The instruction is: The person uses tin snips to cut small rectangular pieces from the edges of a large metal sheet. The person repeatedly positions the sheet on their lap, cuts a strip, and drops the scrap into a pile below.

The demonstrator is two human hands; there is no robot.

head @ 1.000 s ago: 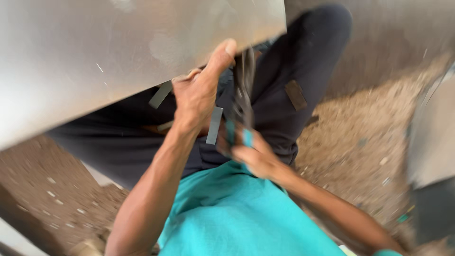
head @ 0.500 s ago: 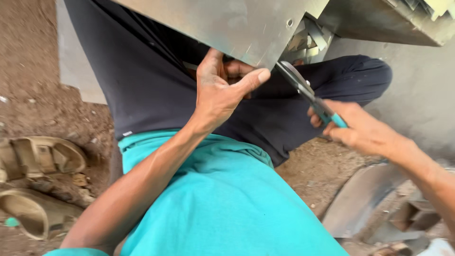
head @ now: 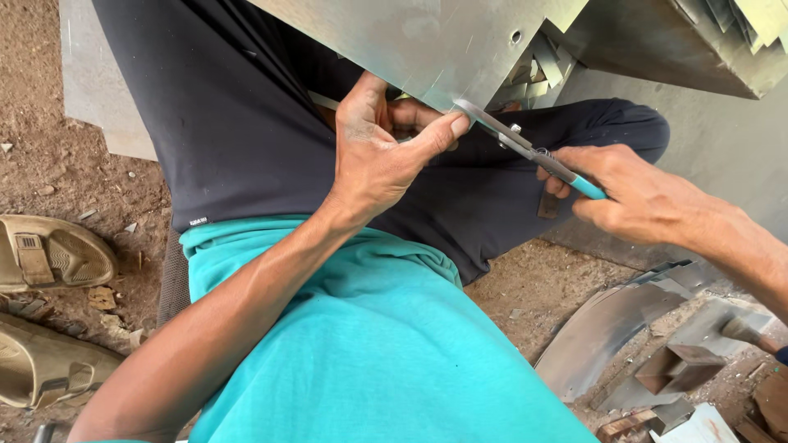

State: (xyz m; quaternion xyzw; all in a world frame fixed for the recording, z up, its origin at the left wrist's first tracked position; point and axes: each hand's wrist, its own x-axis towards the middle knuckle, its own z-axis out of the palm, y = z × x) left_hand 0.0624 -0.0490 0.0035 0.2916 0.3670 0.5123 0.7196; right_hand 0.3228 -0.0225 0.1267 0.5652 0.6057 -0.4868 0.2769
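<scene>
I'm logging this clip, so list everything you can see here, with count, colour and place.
metal sheet: one, grey, across the top, held over the lap
snips: one pair, steel blades with teal handles, blade tips at the sheet's lower edge
sandals: two, tan, on the dirt at the left
metal offcuts: several, grey, on the ground at lower right
folded metal pieces: a stack, grey, top right
dirt ground: brown, left and lower right
trousers: dark, person's lap
shirt: teal, bottom centre
left hand: grip on the sheet's lower edge
right hand: grip closed on the snips' handles
</scene>
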